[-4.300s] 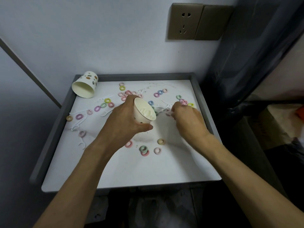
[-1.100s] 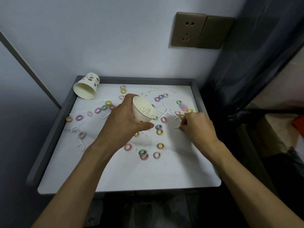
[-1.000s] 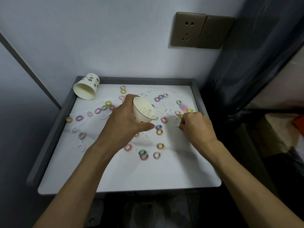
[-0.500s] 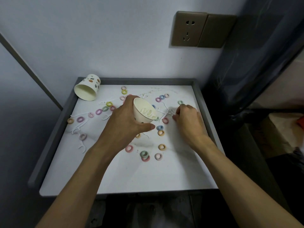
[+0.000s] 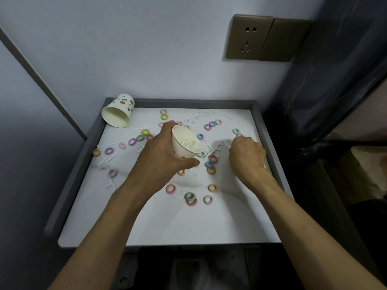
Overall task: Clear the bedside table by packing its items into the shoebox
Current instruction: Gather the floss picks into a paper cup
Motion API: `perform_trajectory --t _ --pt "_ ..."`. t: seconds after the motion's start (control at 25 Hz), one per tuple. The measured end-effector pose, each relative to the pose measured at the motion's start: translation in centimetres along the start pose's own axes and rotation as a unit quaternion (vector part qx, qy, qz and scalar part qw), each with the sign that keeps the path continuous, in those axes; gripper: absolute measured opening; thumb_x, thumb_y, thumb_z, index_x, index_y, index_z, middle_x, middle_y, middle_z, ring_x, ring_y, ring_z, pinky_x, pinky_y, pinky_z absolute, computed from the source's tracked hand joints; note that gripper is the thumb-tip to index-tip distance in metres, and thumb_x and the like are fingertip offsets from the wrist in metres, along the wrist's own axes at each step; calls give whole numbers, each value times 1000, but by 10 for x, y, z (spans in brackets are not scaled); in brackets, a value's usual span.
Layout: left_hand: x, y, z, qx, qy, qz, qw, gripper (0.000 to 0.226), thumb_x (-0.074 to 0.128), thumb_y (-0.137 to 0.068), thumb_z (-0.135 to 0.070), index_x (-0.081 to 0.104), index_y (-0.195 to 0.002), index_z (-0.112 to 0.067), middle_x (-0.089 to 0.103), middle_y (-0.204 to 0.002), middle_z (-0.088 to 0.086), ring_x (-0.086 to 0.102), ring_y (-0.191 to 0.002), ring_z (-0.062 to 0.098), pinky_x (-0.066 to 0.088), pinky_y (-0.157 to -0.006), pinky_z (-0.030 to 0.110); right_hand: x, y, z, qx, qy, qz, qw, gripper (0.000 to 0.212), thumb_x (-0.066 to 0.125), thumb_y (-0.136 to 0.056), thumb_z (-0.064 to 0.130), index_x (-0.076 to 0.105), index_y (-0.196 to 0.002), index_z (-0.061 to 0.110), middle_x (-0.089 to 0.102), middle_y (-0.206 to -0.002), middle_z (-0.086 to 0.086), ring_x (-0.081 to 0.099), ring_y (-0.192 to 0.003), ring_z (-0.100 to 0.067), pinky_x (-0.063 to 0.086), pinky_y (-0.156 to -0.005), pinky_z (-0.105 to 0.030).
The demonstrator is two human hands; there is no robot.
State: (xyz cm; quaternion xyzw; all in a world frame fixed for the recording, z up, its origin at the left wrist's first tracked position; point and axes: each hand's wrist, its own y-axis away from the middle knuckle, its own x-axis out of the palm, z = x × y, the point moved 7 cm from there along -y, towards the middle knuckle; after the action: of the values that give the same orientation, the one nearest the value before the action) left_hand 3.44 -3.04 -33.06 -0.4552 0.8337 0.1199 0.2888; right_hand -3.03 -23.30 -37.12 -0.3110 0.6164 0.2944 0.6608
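Abutting socketed wall [image 5: 146, 49], ring-strewn white table [image 5: 167, 222].

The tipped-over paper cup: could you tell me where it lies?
Head view: the tipped-over cup lies in the table's far left corner, by the grey rim.

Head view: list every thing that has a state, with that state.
left hand: grips the held cup
held cup: tilted, floss picks inside
right hand: fingers curled at the table, grasp hidden
far cup: on its side, looks empty
rings: loose, scattered on the table
socket: nothing plugged in
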Motion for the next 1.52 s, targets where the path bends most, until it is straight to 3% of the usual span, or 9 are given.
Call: perform_trajectory --t 0.24,0.4,0.56,0.68,0.84,1.0,1.12,1.24,1.52 --pt "-2 -1 3 -1 -20 0 1000 81 90 -61 -38 44 -127 -31 55 -103 -19 52 -93 6 38 -61 6 -35 2 -4 -26 -63 -97 993 17 53 -98 16 59 -107 4 65 -104 -14 64 -92 -30 48 -70 -34" --pt "-1 0 2 5 -34 1 999 81 89 -62 -38 43 -128 -30 53 -104 -16 52 -95 10 44 -68 15 -70 4 20 -151 -355 5 922 12 66 -89 20 60 -81 24 67 -68 10 64 -60 -4 52 -61 -23" --pt "1 3 -5 11 -29 3 1000 69 88 -61 -37 47 -116 -32 62 -96 -17 59 -85 3 51 -69 29 -83 29 58 -269 -368 42 889 8 77 -77 17 73 -77 24 68 -67 12 62 -64 0 47 -63 -17" --pt "3 3 -7 15 -7 8 1000 63 87 -62 -33 48 -112 -35 64 -94 -18 59 -84 -3 49 -66 22 -75 37 69 -299 -386 57 871 16 75 -77 12 76 -89 23 70 -77 13 59 -69 5 41 -66 -8" --pt "-4 2 -6 10 -28 -14 999 72 90 -60 -33 43 -115 -36 55 -93 -25 54 -86 -4 42 -58 10 -66 10 31 -189 -425 -51 884 8 68 -86 16 75 -89 20 73 -85 11 63 -76 -1 50 -73 -18" --pt "-11 0 1 -10 -34 -37 999 76 91 -62 -31 46 -123 -30 51 -94 -22 50 -85 5 39 -57 6 -1 -3 10 -31 -259 23 965 19 68 -85 27 73 -92 10 72 -92 -8 65 -87 -24 52 -75 -33" --pt "-14 0 3 -10 -41 -39 998 75 90 -63 -33 45 -122 -28 50 -91 -24 51 -83 -3 40 -60 6 14 -5 26 -11 -220 38 975 31 69 -83 36 68 -98 9 67 -100 -11 63 -89 -30 51 -73 -34" --pt "-17 1 7 -13 -46 -39 998 77 90 -63 -33 46 -125 -27 52 -99 -17 48 -89 7 38 -60 8 15 -9 37 -10 -179 27 983 46 73 -83 37 60 -118 9 61 -114 -13 60 -99 -32 46 -75 -34" --pt "-21 2 12 -15 -47 -36 998 77 90 -63 -33 46 -126 -25 54 -106 -12 49 -97 12 38 -64 10 10 -10 45 9 -179 19 984 25 73 -84 17 62 -102 4 66 -101 -19 63 -89 -36 35 -63 -30"
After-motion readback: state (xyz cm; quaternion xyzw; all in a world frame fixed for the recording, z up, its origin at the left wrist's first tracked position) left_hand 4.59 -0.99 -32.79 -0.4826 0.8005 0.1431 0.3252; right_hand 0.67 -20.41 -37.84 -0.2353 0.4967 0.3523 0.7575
